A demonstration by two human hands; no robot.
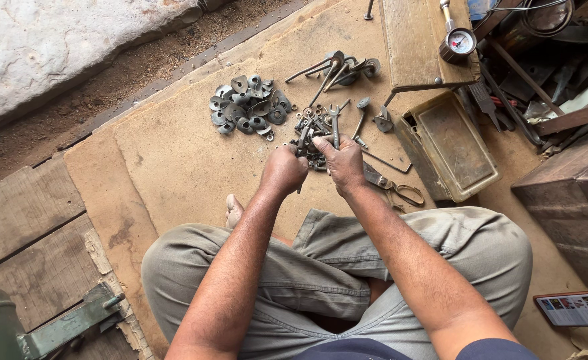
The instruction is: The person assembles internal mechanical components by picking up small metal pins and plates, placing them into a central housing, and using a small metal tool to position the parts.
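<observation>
Left hand (283, 171) grip closed round a small metal part, can't tell which. Right hand (342, 162) grip pinched on a spanner (335, 124), just above the bolt pile (311, 137) on the board floor (167, 153). Washers heap (249, 105) to the left, valves (331, 69) beyond. Scissors (394, 189) beside right wrist. Metal tray (449, 143) and pressure gauge (459, 44) to the right. White-edged card w/ colour pics (575, 309) bottom right.

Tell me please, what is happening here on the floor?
A person sits cross-legged on a sheet of cardboard. The left hand and the right hand both grip small metal parts, above a heap of bolts and spanners. A pile of washers lies to the left, and pliers lie by the right wrist.
</observation>
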